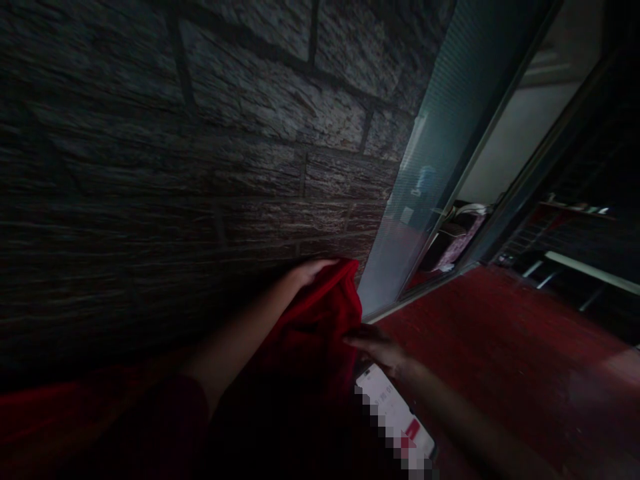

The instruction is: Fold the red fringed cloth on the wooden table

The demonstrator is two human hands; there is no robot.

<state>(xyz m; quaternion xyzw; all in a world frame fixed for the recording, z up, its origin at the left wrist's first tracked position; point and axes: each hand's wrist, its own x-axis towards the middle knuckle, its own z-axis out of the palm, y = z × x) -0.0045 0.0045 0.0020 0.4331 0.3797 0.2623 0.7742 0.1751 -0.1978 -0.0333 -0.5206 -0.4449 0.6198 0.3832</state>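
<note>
A piece of red cloth (pixel 325 320) is bunched in front of me, its folded upper edge raised toward the stone wall. My left hand (pixel 314 270) grips that upper edge, with its fingertips partly lost in the folds. Lower down, on the right side of the cloth, my right hand (pixel 375 345) has closed on its edge; shadow covers several of its fingers. Just below the right hand is a lit phone (pixel 395 410), tilted and partly pixelated. What supports the phone is too dark to make out. The lower part of the cloth fades into blackness.
A rough stone-block wall (pixel 270 100) rises close on the left and ahead. To the right stand a ribbed glass panel (pixel 400 220) and a doorway with a patterned item (pixel 467 240) inside. A pale bench (pixel 593 270) stands on the red floor (pixel 480 327).
</note>
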